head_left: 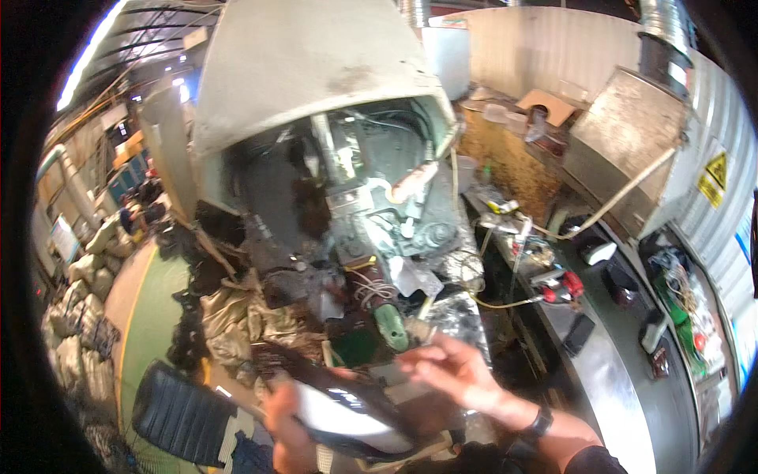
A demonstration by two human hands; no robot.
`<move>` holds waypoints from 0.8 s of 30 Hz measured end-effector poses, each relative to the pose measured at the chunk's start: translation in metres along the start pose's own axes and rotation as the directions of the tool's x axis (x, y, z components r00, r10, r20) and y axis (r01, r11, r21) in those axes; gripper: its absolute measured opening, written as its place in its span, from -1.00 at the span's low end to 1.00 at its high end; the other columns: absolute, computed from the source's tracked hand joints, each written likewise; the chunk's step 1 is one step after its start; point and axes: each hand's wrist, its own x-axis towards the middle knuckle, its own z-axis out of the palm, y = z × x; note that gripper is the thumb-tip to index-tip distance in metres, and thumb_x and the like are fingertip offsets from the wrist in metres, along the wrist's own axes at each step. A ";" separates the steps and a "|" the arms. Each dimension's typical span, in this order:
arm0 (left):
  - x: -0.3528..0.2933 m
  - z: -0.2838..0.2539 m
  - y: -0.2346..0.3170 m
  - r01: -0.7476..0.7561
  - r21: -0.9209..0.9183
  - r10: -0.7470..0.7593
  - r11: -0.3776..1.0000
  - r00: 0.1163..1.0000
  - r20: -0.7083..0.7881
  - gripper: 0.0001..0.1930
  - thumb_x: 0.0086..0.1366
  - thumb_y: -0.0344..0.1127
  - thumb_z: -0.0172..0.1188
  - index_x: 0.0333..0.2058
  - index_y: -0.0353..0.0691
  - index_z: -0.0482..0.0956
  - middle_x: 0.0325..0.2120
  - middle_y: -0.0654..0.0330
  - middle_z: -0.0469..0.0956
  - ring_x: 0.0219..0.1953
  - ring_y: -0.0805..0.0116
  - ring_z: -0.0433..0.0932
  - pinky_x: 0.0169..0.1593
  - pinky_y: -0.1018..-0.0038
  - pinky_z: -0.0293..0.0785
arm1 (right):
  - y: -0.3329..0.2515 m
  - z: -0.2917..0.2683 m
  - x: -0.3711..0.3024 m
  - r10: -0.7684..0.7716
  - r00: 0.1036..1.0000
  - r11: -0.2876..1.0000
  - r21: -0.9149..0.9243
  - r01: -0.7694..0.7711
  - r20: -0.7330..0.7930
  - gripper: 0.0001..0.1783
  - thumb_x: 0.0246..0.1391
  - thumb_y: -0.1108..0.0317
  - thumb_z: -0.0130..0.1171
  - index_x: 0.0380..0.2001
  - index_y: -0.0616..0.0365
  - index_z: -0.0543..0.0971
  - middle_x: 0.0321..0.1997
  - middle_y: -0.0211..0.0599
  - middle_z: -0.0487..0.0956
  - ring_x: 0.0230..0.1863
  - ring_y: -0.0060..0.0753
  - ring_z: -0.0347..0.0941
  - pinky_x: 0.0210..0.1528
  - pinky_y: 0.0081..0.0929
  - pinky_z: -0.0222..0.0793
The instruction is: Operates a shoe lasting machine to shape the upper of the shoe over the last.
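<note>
Gleaming black piece (347, 409) with white side

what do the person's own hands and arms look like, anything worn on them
Both are bare, without gloves. The right hand has a dark wristband at its wrist, and a dark sleeve shows farther up that arm. The left hand is blurred.

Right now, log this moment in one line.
left hand: gripping black-and-white piece | right hand: near green tool, blurred, grip unclear
</note>
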 end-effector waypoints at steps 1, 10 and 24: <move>0.007 0.010 -0.020 0.059 -0.041 -0.053 0.997 0.988 0.145 -0.45 0.25 0.03 0.07 0.01 -0.35 0.39 -0.22 -0.11 0.59 -0.26 0.13 0.61 -0.15 0.27 0.57 | -0.015 0.005 -0.012 -0.027 0.999 0.998 -0.053 0.029 0.024 -0.30 0.31 0.31 0.13 0.40 0.22 0.11 0.17 -0.13 0.53 0.17 -0.40 0.42 0.23 -0.40 0.33; -0.037 0.128 -0.124 0.231 0.132 -0.257 0.964 0.682 0.684 -0.46 0.16 -0.37 0.35 0.10 -0.33 0.40 -0.11 0.22 0.57 -0.08 0.46 0.51 0.01 0.50 0.42 | -0.065 -0.034 -0.145 -0.090 0.909 0.993 -0.101 0.054 -0.406 -0.16 0.21 0.24 0.26 0.43 0.19 0.09 -0.04 -0.26 0.58 0.03 -0.53 0.41 0.13 -0.46 0.31; -0.191 0.279 -0.299 -0.526 0.448 -0.601 0.722 -0.158 0.783 -0.50 0.24 -0.11 0.32 0.06 -0.29 0.52 -0.01 -0.03 0.57 0.06 0.03 0.55 0.13 0.31 0.46 | 0.001 -0.213 -0.660 -0.281 -0.627 0.921 -0.388 0.037 -0.727 -0.48 0.07 0.30 0.40 0.06 0.23 0.49 -0.22 -0.38 0.59 -0.15 -0.53 0.51 -0.20 -0.47 0.45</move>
